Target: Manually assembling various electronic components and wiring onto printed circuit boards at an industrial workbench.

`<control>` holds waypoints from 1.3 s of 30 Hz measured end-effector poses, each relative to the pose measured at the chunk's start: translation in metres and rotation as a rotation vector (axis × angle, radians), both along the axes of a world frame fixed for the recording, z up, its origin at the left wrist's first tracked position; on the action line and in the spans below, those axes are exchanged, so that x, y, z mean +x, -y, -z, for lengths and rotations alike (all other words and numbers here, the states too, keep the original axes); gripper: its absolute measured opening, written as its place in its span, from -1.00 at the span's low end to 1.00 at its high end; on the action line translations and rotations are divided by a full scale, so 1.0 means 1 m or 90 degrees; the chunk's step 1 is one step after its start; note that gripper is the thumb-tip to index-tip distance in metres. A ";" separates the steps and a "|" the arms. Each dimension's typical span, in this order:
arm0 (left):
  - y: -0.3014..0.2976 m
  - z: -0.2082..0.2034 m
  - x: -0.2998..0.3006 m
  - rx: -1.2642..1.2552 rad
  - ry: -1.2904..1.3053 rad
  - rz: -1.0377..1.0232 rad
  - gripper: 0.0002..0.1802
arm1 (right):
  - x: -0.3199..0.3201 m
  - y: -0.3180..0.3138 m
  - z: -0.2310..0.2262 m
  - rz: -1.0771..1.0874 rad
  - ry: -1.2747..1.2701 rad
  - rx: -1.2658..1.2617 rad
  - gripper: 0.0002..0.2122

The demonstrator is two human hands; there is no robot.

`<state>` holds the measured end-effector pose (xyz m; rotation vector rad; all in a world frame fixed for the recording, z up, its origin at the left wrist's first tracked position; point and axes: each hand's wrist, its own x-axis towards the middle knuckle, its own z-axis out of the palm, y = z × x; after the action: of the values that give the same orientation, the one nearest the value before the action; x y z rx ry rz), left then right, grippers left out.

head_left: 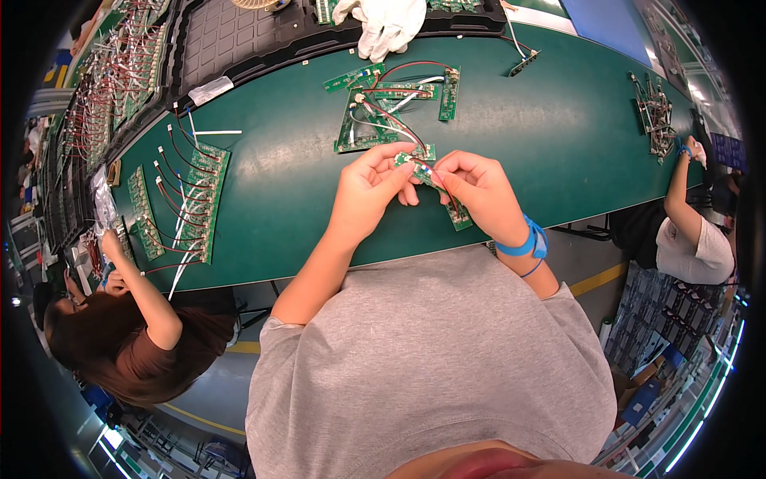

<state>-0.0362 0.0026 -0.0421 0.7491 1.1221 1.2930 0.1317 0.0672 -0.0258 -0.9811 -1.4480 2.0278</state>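
Observation:
Between my two hands, above the near part of the green table, is a small green circuit board (420,170) with a wire running across it. My left hand (369,184) pinches its left end between thumb and fingers. At the other end my right hand (472,190), with a blue band at the wrist, is closed on the board. Another green board piece (459,215) shows below my right fingers. Just beyond my hands lie several circuit boards (403,91) joined by red, black and white wires.
To the left lie rows of wired circuit boards (209,203), near a co-worker's arm (144,279). Black trays (231,44) stand at the back, with white gloves (387,24) beside them. A pile of boards (656,116) sits at the right by another person (694,231).

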 end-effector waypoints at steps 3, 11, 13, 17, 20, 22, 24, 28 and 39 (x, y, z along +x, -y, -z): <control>-0.001 0.000 -0.001 0.017 0.083 0.022 -0.68 | 0.000 0.000 -0.001 0.004 -0.022 0.007 -0.91; 0.000 -0.001 0.001 0.014 0.069 0.021 -0.67 | 0.001 -0.001 0.002 -0.014 -0.010 0.028 -0.92; 0.000 0.000 0.001 0.008 0.062 0.017 -0.67 | 0.000 0.000 0.002 0.011 -0.006 0.061 -0.90; 0.002 0.000 0.001 0.009 0.055 0.013 -0.68 | -0.002 0.001 0.002 0.018 0.000 0.079 -0.89; 0.002 -0.002 0.003 0.006 0.049 0.006 -0.69 | -0.001 0.000 0.005 0.015 0.004 0.103 -0.90; 0.002 -0.004 0.004 -0.006 0.047 0.005 -0.70 | -0.001 0.000 0.006 0.012 0.017 0.111 -0.89; 0.003 -0.004 0.003 -0.007 0.046 0.004 -0.70 | -0.001 0.000 0.006 0.010 0.016 0.108 -0.89; 0.003 -0.004 0.004 -0.010 0.041 0.002 -0.70 | -0.002 0.000 0.006 0.009 0.016 0.113 -0.88; 0.004 -0.005 0.005 -0.004 0.036 -0.002 -0.72 | -0.003 0.001 0.003 0.017 0.021 0.112 -0.88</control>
<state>-0.0307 -0.0013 -0.0366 0.7027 1.0818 1.3050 0.1289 0.0663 -0.0290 -0.9593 -1.5912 1.8367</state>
